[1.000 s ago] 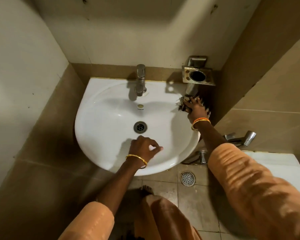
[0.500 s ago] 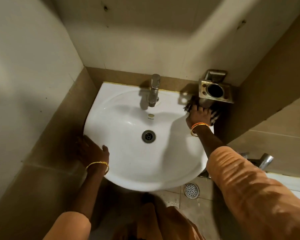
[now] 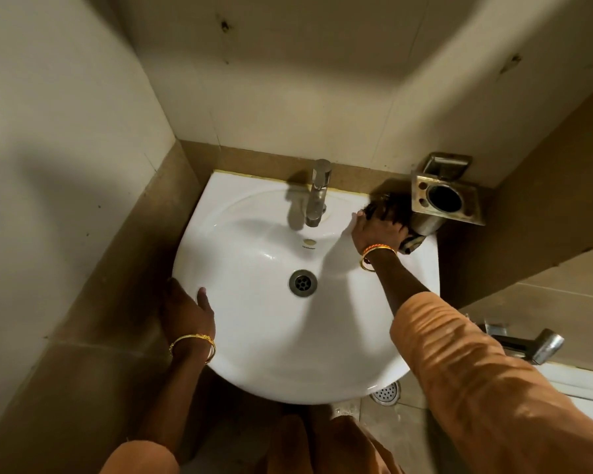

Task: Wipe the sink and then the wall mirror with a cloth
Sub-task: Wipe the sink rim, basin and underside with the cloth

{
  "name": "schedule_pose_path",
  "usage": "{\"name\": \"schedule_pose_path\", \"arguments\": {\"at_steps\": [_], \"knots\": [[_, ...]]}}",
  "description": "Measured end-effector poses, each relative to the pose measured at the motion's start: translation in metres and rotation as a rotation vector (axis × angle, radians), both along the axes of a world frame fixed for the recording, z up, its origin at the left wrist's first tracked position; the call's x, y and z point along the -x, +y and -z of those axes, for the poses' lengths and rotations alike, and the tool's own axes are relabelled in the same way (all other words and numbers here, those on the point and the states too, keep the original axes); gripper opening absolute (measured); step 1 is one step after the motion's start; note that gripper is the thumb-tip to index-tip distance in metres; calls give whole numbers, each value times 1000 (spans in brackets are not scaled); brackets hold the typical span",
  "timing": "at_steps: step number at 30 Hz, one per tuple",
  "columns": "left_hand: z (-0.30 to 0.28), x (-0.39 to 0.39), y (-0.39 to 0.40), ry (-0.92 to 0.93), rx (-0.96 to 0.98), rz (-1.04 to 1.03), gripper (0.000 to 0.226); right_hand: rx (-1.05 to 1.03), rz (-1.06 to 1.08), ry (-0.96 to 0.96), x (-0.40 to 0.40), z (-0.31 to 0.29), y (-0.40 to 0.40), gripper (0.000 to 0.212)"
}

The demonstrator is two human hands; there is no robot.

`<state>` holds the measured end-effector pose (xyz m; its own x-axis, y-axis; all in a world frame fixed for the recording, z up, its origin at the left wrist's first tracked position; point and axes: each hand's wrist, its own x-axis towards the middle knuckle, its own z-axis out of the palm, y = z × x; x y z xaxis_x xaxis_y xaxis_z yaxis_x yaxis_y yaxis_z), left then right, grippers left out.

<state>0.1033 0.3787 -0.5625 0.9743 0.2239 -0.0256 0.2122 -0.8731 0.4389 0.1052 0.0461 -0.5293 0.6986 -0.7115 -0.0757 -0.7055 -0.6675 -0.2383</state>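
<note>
While you bend over the white sink (image 3: 254,336), your right hand (image 3: 379,230) presses a dark cloth (image 3: 389,205) onto the back right corner of the rim, fingers curled over the bunched fabric. The cloth lies between the tap (image 3: 317,193) and the metal holder (image 3: 445,200) fixed to the wall, just beside both, so any stroke along the back rim runs leftward toward the tap base. Your left hand (image 3: 185,309) grips the sink's front left edge, thumb on top of the rim and fingers hidden beneath it, well apart from the cloth. The right hand is the nearer one and the only one working. The basin holds nothing but its drain (image 3: 302,282) and a few wet glints. The holder's round cup looks dark inside; its contents cannot be told. No mirror is in view, so that part appears not yet begun.
</note>
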Motion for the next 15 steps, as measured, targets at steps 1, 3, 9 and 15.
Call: {"name": "schedule_pose_path", "arguments": {"at_steps": [1, 3, 9, 15], "knots": [[1, -1, 1, -19, -4, -10, 57, -1, 1, -19, -4, 0, 4, 57], [2, -2, 0, -60, 4, -44, 47, -18, -70, -58, -13, 0, 16, 57], [0, -4, -3, -107, -18, -96, 41, -39, -389, -84, -38, 4, 44, 63], [0, -2, -3, -94, -48, -121, 40, 60, -231, -104, 3, 9, 3, 58]]}}
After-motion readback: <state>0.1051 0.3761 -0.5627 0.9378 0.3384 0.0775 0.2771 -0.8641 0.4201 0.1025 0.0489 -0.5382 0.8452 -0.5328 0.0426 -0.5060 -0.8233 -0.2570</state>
